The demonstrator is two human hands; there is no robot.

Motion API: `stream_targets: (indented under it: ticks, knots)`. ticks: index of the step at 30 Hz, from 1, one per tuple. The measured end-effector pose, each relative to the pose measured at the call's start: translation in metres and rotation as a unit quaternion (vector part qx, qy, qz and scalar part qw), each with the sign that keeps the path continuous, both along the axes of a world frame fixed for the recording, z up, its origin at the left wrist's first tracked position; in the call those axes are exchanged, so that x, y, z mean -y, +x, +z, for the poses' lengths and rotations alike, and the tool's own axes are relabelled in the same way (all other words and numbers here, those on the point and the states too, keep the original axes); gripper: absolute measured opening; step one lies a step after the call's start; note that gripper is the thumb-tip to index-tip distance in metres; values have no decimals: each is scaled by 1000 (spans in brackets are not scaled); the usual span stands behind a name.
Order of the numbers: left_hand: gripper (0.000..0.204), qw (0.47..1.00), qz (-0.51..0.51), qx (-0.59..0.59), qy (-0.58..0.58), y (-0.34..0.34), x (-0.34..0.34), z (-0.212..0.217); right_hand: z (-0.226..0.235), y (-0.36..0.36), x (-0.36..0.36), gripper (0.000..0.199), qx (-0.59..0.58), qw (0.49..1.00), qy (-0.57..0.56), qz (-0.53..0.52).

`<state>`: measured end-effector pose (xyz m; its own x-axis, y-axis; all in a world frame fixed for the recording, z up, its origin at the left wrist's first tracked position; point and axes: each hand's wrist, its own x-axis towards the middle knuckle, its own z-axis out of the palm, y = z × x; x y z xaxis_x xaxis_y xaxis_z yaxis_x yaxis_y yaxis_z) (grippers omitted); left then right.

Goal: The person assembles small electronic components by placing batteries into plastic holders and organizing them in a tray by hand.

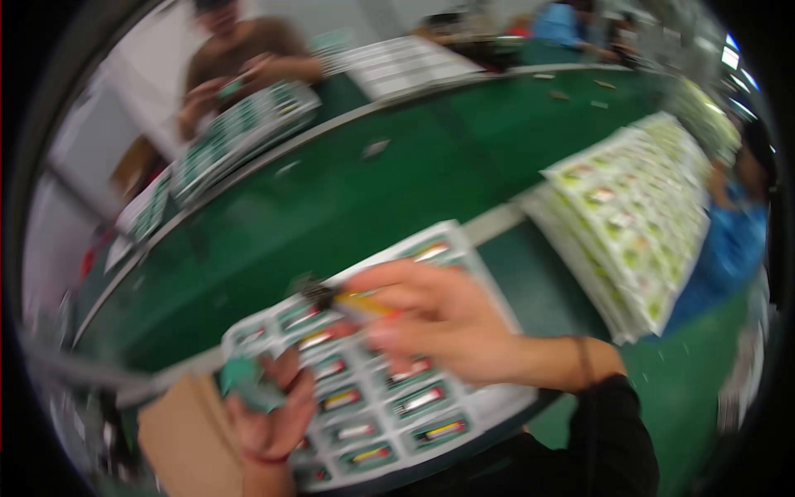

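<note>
My right hand [443, 319] is over the upper part of a white tray [497, 364], closed on a small brush-like tool [364, 305] with a yellow and pale handle and a dark, bristly-looking end. Blur hides its finer shape. At the tray's left edge my left hand [277, 406], palm turned up, grips a green piece [248, 383], also smeared by motion. In rows of compartments in the tray lie small green pieces [421, 401], each bearing a slim red, white or yellow part.
A brown cardboard box [186, 431] stands left of the tray. Beyond runs a green conveyor belt [331, 199] with a few scraps on it. White trays with green-yellow contents [638, 199] are stacked at right. Across the belt, a person [244, 58] handles a piece above similar trays [240, 137].
</note>
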<state>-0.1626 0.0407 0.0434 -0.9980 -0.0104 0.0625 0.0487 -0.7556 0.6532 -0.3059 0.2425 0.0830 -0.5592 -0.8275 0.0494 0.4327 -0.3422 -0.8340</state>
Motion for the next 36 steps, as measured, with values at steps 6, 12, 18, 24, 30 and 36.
stream_targets:
  ticks: [6, 12, 18, 24, 30, 36]
  knots:
    - [46, 966, 178, -84, -166, 1, 5, 0, -11, 8, 9, 31, -23, 998, 14, 49]
    - [42, 939, 142, -127, -287, 5, 10, 21, -9, 16, 6, 33, -239, 970, 8, -38]
    - [48, 884, 150, -112, -429, -1, 8, 15, -5, 17, 10, 33, -468, 877, 52, -93]
    - [50, 879, 152, -91, -444, -4, 0, 8, -17, 25, 18, 23, -405, 902, 70, -134]
    - [46, 889, 148, -60, -428, -3, -5, 4, -21, 23, 19, 22, -452, 882, 70, -113]
    - [46, 893, 150, -58, -419, -2, -11, 6, -22, 26, 24, 22, -462, 870, 110, -135]
